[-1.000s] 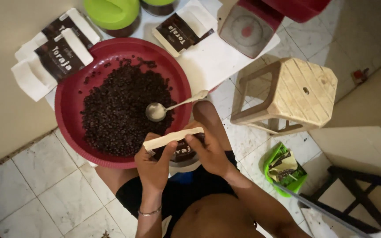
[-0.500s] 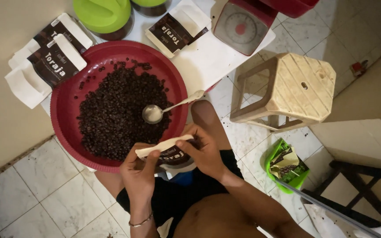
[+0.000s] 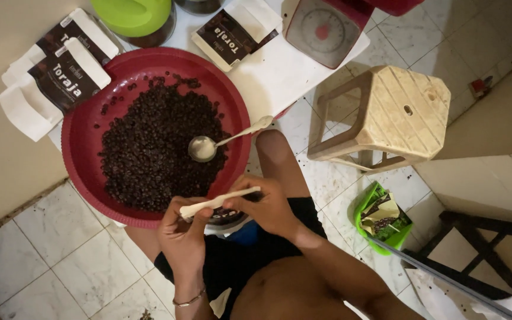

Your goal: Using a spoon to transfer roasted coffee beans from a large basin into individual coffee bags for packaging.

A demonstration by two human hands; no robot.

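- Far left, on the white surface: two flat white pouches, each with a dark brown rectangular label on its front, overlapping each other just beside the basin's rim.
- Upper left: a lime-green lid on a dark jar, behind the basin.
- Left of centre: a round red basin holding dark roasted coffee beans; a metal spoon lies bowl-down on the beans, with its pale handle resting over the right rim.
- Centre, low: left hand, fingers closed around the left end of a pale sealed pouch edge, which is held over the lap just beside the basin's near rim.
- Centre: right hand, fingers pinched on the right end of the same edge; a dark label shows beneath it.
- Top centre: a third white pouch with a dark label, lying flat.
- Top right of centre: a red kitchen scale with a round white dial.
- Right: a beige plastic stool on the tiled floor.
- Lower right: a green tray holding crumpled wrappers.
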